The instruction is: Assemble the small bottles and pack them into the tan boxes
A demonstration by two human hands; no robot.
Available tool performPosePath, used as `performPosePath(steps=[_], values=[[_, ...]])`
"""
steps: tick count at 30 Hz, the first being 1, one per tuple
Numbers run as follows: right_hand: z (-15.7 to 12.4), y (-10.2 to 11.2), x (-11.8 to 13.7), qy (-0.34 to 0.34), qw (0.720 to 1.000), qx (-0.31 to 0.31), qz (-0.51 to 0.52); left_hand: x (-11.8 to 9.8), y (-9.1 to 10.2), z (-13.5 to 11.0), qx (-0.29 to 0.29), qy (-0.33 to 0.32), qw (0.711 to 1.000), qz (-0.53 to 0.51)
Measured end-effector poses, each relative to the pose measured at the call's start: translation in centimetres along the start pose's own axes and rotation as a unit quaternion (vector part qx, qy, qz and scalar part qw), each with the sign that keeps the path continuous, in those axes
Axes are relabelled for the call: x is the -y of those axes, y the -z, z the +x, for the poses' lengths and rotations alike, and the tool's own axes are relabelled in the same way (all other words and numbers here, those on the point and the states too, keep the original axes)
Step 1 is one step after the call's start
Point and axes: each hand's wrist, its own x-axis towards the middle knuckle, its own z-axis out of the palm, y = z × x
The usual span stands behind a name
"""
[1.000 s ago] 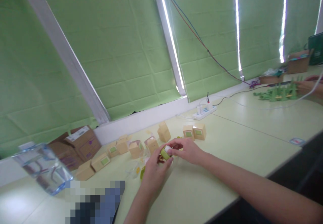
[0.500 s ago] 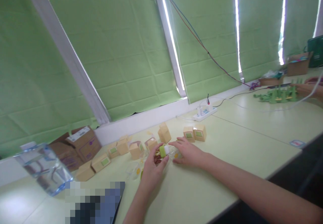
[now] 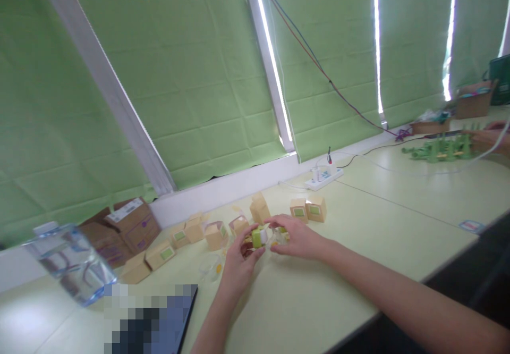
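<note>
My left hand (image 3: 240, 253) curls its fingers and thumb round a small lime-green and white piece (image 3: 258, 237), whose exact kind I cannot make out. Just to its right, my right hand (image 3: 298, 238) has its fingers and thumb bent round a clear plastic piece (image 3: 274, 241) with yellow and green on it, partly hidden by the fingers. The two hands are close together, a little above the table. Beside my left wrist lies another clear plastic piece (image 3: 210, 267) with a yellow spot. Several small tan cartons (image 3: 215, 235) stand behind the hands.
Two tan cartons (image 3: 316, 209) stand beyond my right hand, near a white power strip (image 3: 324, 177). At left are a large water bottle (image 3: 74, 263), a brown cardboard box (image 3: 133, 226) and a dark flat device (image 3: 159, 322). Another person's hand (image 3: 488, 138) is by green plastic parts (image 3: 442, 149).
My right hand's fingers have drawn in round the clear piece, lifting it slightly towards the left hand. My left hand has stayed almost in place, still holding the green and white piece.
</note>
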Motion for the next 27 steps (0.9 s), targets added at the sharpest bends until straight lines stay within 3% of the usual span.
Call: performPosePath(steps=[13, 19, 27], values=[[0.05, 0.98, 0.9, -0.002, 0.998, -0.05, 0.032, 0.05, 0.03, 0.05, -0.014, 0.018, 0.998, -0.06], [-0.07, 0.71, 0.76, -0.061, 0.996, -0.015, 0.058, 0.13, -0.08, 0.02, 0.004, 0.009, 0.997, -0.075], [-0.11, 0.75, 0.54, -0.048, 0.986, 0.041, 0.151, -0.24, -0.29, -0.01, 0.003, 0.012, 0.995, -0.095]])
